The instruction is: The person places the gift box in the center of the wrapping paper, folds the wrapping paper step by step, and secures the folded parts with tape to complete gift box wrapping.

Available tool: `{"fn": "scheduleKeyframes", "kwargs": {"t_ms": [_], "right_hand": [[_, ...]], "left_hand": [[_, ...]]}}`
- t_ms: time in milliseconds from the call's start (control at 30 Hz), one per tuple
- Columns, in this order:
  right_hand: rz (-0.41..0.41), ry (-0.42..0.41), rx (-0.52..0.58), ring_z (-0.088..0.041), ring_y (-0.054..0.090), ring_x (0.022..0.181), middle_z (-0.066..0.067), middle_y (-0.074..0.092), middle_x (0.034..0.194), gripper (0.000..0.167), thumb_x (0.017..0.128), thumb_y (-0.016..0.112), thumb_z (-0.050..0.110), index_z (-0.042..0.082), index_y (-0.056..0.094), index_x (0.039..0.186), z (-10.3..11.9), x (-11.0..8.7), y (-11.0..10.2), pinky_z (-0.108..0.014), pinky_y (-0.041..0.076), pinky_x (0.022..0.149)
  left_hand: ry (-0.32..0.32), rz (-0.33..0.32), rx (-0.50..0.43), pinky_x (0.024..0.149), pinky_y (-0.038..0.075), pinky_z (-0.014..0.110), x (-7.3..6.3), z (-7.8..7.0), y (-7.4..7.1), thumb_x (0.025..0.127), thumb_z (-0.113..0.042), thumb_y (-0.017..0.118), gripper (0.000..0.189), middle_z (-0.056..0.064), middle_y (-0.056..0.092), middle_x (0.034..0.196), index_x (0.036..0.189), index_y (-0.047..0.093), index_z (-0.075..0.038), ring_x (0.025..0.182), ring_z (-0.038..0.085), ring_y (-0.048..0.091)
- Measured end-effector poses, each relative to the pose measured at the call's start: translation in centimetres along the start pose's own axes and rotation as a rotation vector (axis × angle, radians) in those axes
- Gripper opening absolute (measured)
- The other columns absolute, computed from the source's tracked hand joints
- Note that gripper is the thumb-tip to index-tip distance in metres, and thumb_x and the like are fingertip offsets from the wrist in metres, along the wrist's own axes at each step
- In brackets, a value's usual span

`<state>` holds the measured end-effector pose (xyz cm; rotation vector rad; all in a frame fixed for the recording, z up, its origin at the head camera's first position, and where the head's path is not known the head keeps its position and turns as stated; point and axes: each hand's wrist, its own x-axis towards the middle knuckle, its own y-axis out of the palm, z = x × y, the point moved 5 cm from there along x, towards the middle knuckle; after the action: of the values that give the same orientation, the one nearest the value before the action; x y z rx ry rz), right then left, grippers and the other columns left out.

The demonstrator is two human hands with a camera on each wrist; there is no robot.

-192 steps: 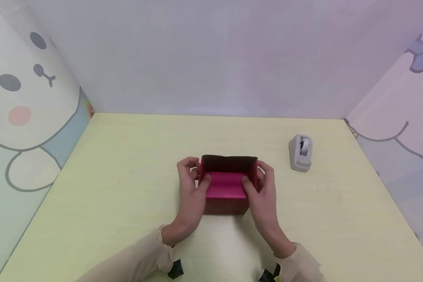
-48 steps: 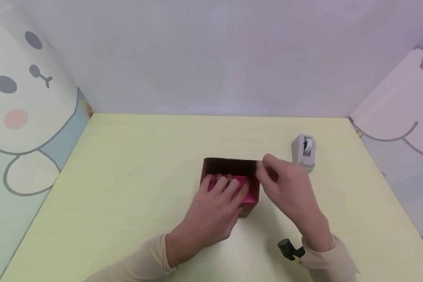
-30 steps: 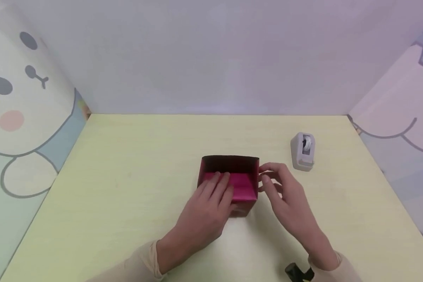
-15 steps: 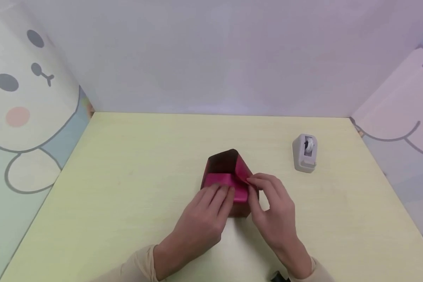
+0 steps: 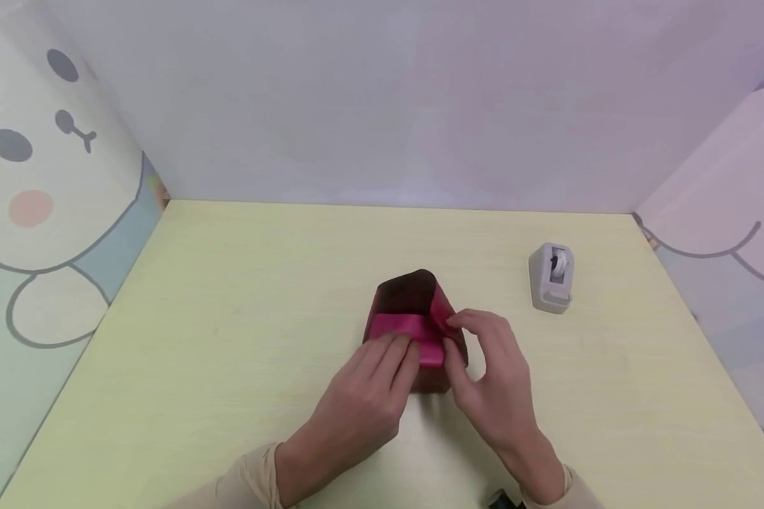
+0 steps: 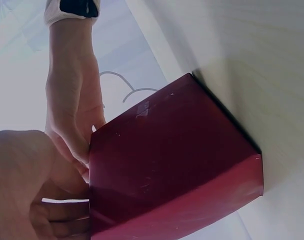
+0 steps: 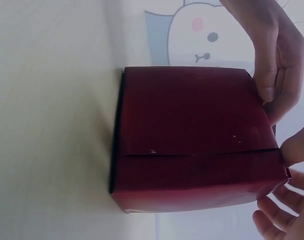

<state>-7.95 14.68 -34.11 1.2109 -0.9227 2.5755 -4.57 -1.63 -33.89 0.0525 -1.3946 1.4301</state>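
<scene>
An open-topped dark red cardboard box (image 5: 431,381) stands on the table, a bright pink flap or panel (image 5: 397,324) lying inside it. My left hand (image 5: 363,396) reaches over the near rim, fingers on the pink panel; in the right wrist view its thumb lies against the outer near wall, so it grips that edge. The thumb and forefinger of my right hand (image 5: 496,385) pinch at the near right part of the box, where the right wall (image 5: 441,309) leans inward. Both wrist views show the box's outer walls, and my fingertips inside are partly hidden.
A grey tape dispenser (image 5: 552,299) with a roll of clear tape stands at the back right of the table (image 5: 261,283). A pale wall (image 5: 382,106) rises behind, with cartoon-printed side walls. A black piece (image 5: 500,500) shows by the right wrist.
Earlier my hands held the box's two sides. The left has moved onto the near rim; the right let go, then took the right side again, bending that wall inward. Little differs over the last half second.
</scene>
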Motion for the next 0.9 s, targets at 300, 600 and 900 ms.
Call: {"fn": "scheduleKeyframes", "kwargs": {"t_ms": [300, 600, 900], "right_hand": [[-0.047, 0.155, -0.060, -0.007, 0.057, 0.076, -0.008, 0.060, 0.088, 0.044, 0.084, 0.075, -0.012, -0.004, 0.062, 0.125, -0.5, 2.4, -1.7, -0.007, 0.048, 0.073], [-0.166, 0.196, 0.135, -0.001, 0.060, 0.067, -0.008, 0.062, 0.081, 0.020, 0.096, 0.064, -0.008, -0.007, 0.066, 0.116, -0.7, 3.0, -3.2, -0.010, 0.052, 0.071], [0.011, 0.306, 0.188, -0.002, 0.070, 0.103, -0.013, 0.072, 0.119, 0.030, 0.102, 0.054, -0.006, 0.001, 0.067, 0.128, -1.4, -0.6, -1.7, -0.014, 0.056, 0.089]], "left_hand": [[0.006, 0.002, -0.009, 0.088, 0.061, 0.033, 0.0, 0.0, -0.2, 0.102, -0.005, 0.044, 0.032, 0.013, 0.076, 0.110, 0.112, 0.073, 0.000, 0.099, 0.025, 0.072], [0.008, -0.002, -0.009, 0.088, 0.061, 0.033, 0.1, -0.1, -0.1, 0.101, -0.004, 0.044, 0.031, 0.013, 0.076, 0.109, 0.111, 0.074, -0.001, 0.099, 0.025, 0.073], [-0.002, 0.099, -0.036, 0.089, 0.059, 0.032, 0.1, -0.1, 0.3, 0.101, -0.013, 0.046, 0.038, 0.010, 0.074, 0.117, 0.129, 0.071, -0.007, 0.104, 0.024, 0.071]]}}
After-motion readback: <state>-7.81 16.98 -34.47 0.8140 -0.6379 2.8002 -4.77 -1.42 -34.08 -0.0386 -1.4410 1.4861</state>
